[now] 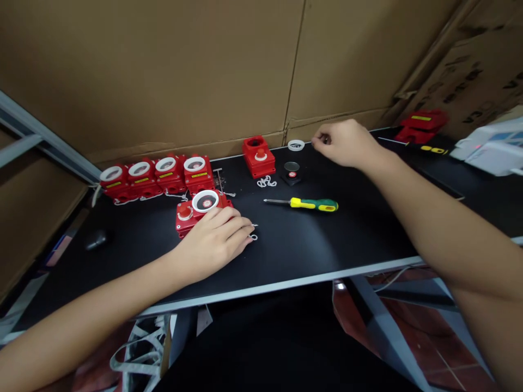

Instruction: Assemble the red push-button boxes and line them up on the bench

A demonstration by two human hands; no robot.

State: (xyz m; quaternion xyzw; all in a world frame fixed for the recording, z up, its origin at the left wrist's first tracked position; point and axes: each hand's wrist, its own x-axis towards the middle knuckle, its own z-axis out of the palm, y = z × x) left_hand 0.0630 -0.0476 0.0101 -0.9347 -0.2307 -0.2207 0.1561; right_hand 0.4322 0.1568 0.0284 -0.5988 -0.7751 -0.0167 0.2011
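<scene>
My left hand [218, 238] is closed over the right end of a red box [186, 219] with a white-rimmed round window [205, 201] and a red knob. A bit of white cord [253, 237] shows by its fingertips. At the back, my right hand [341, 142] is raised with its fingers curled into a pinch; what they hold, if anything, I cannot make out. Just left of it lies a loose white ring [296, 145]. Nearby are a clear disc [291, 166], a small dark part with a red-and-white centre [292, 175], and a second red box [259, 157] without a white ring.
A green-yellow screwdriver [314, 204] lies mid-table, below a white chain [267, 182]. Several red boxes [141, 179] stand in a row at back left, beside a T-shaped metal tool [219, 178]. Another screwdriver [433, 149], red parts [423, 125] and a white machine [492, 144] are at right.
</scene>
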